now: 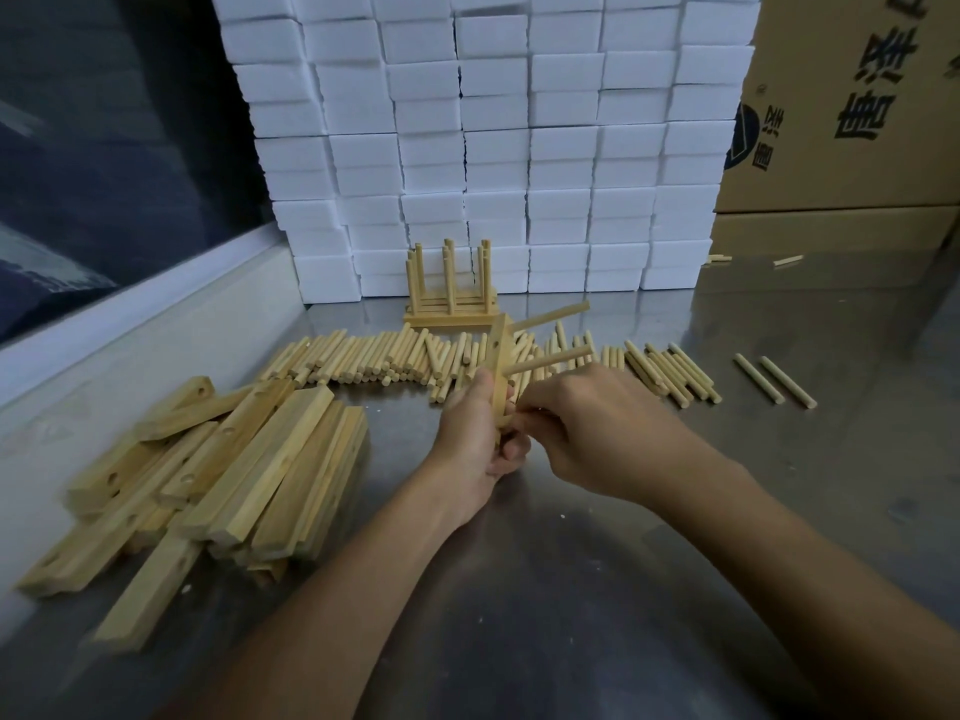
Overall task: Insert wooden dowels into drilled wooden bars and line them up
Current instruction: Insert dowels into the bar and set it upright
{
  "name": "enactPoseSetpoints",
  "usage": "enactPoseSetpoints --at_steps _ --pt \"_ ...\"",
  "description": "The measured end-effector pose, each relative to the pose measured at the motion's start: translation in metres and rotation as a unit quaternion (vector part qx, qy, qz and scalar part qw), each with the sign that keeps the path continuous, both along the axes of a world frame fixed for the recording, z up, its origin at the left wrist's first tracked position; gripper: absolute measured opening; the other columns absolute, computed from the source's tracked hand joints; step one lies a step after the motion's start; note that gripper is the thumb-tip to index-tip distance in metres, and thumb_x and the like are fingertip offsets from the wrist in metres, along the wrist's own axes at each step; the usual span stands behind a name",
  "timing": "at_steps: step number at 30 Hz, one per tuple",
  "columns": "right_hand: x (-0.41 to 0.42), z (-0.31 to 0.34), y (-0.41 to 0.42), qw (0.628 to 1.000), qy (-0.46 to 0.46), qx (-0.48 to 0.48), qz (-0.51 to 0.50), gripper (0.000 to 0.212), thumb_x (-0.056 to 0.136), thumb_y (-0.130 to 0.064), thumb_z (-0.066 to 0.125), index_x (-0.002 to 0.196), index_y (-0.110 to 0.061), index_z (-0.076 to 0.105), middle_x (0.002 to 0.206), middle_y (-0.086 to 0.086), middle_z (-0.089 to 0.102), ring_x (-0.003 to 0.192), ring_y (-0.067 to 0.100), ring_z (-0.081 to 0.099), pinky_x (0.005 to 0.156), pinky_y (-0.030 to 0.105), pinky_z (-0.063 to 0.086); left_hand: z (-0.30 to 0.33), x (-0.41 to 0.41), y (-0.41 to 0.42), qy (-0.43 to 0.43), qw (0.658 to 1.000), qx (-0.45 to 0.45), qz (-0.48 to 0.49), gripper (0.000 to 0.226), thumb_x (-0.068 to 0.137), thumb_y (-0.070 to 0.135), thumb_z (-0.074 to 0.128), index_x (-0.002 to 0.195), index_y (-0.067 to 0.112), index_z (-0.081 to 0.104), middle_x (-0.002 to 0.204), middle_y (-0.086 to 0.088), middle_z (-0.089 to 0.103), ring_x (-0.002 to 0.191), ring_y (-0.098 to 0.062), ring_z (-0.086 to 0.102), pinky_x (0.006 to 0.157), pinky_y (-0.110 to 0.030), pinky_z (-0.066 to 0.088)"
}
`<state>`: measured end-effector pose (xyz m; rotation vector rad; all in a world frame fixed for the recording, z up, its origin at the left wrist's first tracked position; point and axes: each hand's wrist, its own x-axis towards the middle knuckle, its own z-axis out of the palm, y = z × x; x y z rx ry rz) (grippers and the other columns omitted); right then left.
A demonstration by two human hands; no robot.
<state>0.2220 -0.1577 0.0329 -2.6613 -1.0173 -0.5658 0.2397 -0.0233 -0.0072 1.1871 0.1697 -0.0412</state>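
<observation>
Head view: drilled bar [500, 356], two dowels [551, 360] inserted, gripped upright in left hand [475, 439] mid-counter [597, 563]; right hand [582, 428] pinching at its lower end. Loose dowels [363, 358] behind; bar pile [208, 475] near left edge; finished bars [451, 298] toward rear.

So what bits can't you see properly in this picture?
Head view, the only one:
- Third dowel: the right hand covers it, so I cannot tell whether one is entering the held bar.
- Lower end of that bar: wrapped by the left hand.
- Finished bars by the white boxes: too far and overlapped to count.
- Pile of drilled bars: lower ones buried under upper ones.
- Cardboard box: cut off by the right edge.
</observation>
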Motion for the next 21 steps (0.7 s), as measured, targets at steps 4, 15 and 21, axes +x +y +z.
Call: enactPoseSetpoints --at_steps 4,15,21 --pt "0.004 -0.011 0.006 0.993 0.078 0.061 -0.063 0.035 0.1 -0.03 0.05 0.077 -0.013 0.07 0.06 -0.005 0.058 0.053 0.014 0.05 0.055 0.029 0.038 -0.004 0.002 -0.001 -0.022 0.999 0.036 0.009 0.036 0.107 0.037 0.03 0.092 0.009 0.046 0.05 0.001 0.044 0.031 -0.01 0.032 0.033 -0.013 0.02" --pt "0.0 -0.016 0.008 0.998 -0.014 0.051 -0.04 0.03 0.093 -0.022 0.059 0.064 -0.022 0.053 0.057 -0.006 0.043 0.054 0.024 0.046 0.053 0.027 0.024 -0.005 0.006 -0.002 -0.025 0.998 0.049 0.033 0.037 0.107 0.036 0.029 0.089 0.009 0.046 0.049 0.001 0.038 0.033 -0.012 0.03 0.034 -0.014 0.019" --pt "0.0 -0.014 0.015 0.957 0.187 0.18 -0.13 0.032 0.095 -0.029 0.059 0.069 -0.017 0.072 0.045 -0.008 0.055 0.046 0.005 0.052 0.048 0.018 0.038 -0.009 0.004 -0.003 -0.037 0.994 0.104 0.027 0.037 0.106 0.044 0.029 0.092 0.017 0.051 0.058 0.001 0.047 0.033 -0.007 0.038 0.034 -0.017 0.026"
